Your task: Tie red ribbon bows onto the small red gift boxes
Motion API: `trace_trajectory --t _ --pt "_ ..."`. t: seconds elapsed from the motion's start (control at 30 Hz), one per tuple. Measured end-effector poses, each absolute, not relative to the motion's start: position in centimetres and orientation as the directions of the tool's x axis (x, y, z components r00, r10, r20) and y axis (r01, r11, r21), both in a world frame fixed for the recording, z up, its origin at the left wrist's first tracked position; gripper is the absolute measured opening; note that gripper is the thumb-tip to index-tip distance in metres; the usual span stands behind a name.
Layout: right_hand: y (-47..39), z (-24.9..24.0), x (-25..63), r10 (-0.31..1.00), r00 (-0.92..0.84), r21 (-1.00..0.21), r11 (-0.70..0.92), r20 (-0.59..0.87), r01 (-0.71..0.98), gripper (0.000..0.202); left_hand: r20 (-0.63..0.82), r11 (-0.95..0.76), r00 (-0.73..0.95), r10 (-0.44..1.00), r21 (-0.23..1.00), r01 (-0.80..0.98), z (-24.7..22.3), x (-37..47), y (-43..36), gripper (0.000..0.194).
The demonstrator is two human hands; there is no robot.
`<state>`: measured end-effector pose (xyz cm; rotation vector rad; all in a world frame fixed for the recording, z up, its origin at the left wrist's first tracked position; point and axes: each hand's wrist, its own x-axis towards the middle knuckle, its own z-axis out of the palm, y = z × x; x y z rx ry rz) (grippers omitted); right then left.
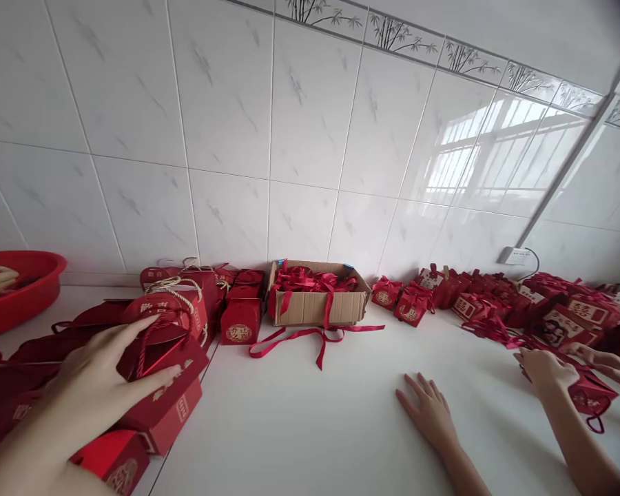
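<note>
My left hand (98, 379) reaches over a red gift box (170, 393) on the left, its thumb and fingers spread around the top and a red twisted cord handle. The fingers touch the box and are not closed tightly. My right hand (428, 413) lies flat on the white tabletop (300, 427), palm down, with fingers apart and nothing in them. Below my left hand sits another red box (116, 458) with a round gold print.
A cardboard box (320, 308) of red ribbons stands by the tiled wall, beside small red boxes (240, 322). A red basin (21, 296) is at far left. Another person's hands (548, 372) handle a red box (592, 393) at right, near many more boxes.
</note>
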<state>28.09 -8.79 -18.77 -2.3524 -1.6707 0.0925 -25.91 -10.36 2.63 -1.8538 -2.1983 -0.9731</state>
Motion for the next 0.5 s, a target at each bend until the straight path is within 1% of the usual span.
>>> trace_trajectory --t 0.07,0.13,0.17,0.2,0.23,0.27,0.3,0.33,0.37,0.43,0.5 --pt "-8.8 -18.8 28.1 0.935 0.340 -0.255 -0.306 0.102 0.917 0.063 0.529 -0.185 -0.055 0.847 0.390 0.902 3.7 -23.5 -11.2 0.073" --pt "-8.8 -18.7 28.1 0.933 0.345 -0.267 -0.309 0.099 0.913 0.063 0.529 -0.370 0.136 0.838 0.366 0.854 4.4 -20.8 -11.4 0.071" --pt "-8.8 -18.6 28.1 0.933 0.347 -0.271 -0.312 0.091 0.910 0.063 0.503 -0.437 0.216 0.837 0.375 0.818 4.6 -19.4 -11.3 0.071" --pt "-8.9 -18.6 28.1 0.934 0.348 -0.273 -0.314 0.083 0.909 0.063 0.484 -0.488 0.278 0.830 0.389 0.781 4.7 -18.1 -10.9 0.071" --pt "-8.9 -18.5 28.1 0.935 0.346 -0.275 -0.314 0.076 0.909 0.063 0.427 -0.520 0.344 0.836 0.417 0.745 4.7 -16.9 -10.5 0.074" --pt "-8.9 -18.5 28.1 0.936 0.344 -0.276 -0.313 0.072 0.909 0.063 0.381 -0.531 0.384 0.841 0.449 0.719 4.6 -15.9 -10.0 0.081" --pt "-8.9 -18.5 28.2 0.937 0.341 -0.277 -0.310 0.072 0.910 0.063 0.343 -0.525 0.400 0.850 0.480 0.703 4.6 -15.1 -9.4 0.083" --pt "-8.9 -18.5 28.2 0.938 0.339 -0.278 -0.306 0.075 0.910 0.063 0.337 -0.508 0.382 0.860 0.509 0.695 4.5 -14.7 -8.9 0.082" --pt "-8.9 -18.6 28.2 0.938 0.337 -0.279 -0.303 0.080 0.911 0.063 0.367 -0.484 0.326 0.871 0.529 0.697 4.5 -14.5 -8.3 0.079" --pt "-8.9 -18.6 28.2 0.938 0.336 -0.278 -0.300 0.090 0.913 0.061 0.507 -0.430 0.131 0.852 0.535 0.727 4.5 -15.2 -7.4 0.068" --pt "-8.9 -18.5 28.2 0.937 0.335 -0.275 -0.298 0.098 0.914 0.060 0.643 -0.341 -0.098 0.759 0.522 0.782 4.5 -17.1 -6.7 0.063"
